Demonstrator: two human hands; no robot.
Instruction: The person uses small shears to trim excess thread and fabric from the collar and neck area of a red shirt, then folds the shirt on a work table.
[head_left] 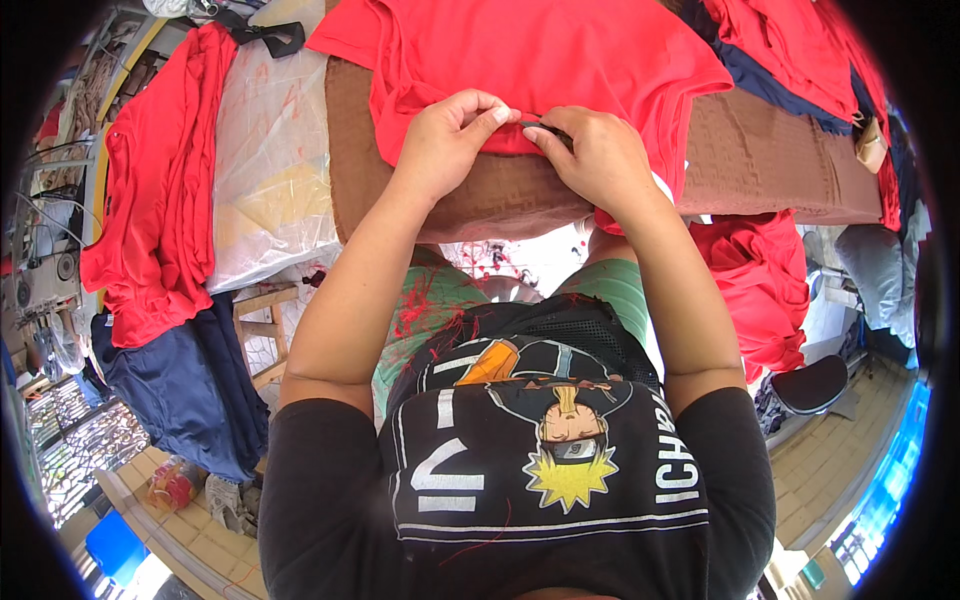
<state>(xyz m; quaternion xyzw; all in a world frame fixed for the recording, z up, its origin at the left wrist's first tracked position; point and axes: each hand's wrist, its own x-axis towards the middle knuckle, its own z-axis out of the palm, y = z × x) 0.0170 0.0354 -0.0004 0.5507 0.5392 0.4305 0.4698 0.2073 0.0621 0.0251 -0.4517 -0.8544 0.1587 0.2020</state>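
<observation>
A red garment [560, 55] lies spread over a brown cloth-covered table [470, 205] in front of me. At its near edge my left hand [445, 140] is closed, thumb and forefinger pinching the fabric. Close beside it, my right hand [605, 150] is closed around a slim dark tool [541, 127]. Its tip points toward the left fingertips; most of it is hidden in the palm, so its kind does not show. Folds of the red cloth hang over the table edge below the right wrist.
Red garments [165, 180] and navy ones [185, 385] drape at the left, beside a plastic-covered surface [275, 150]. More red and navy clothing [785, 50] is heaped at the far right. Red cloth [755, 290] hangs below the table. Red thread scraps [425, 300] cling to my lap.
</observation>
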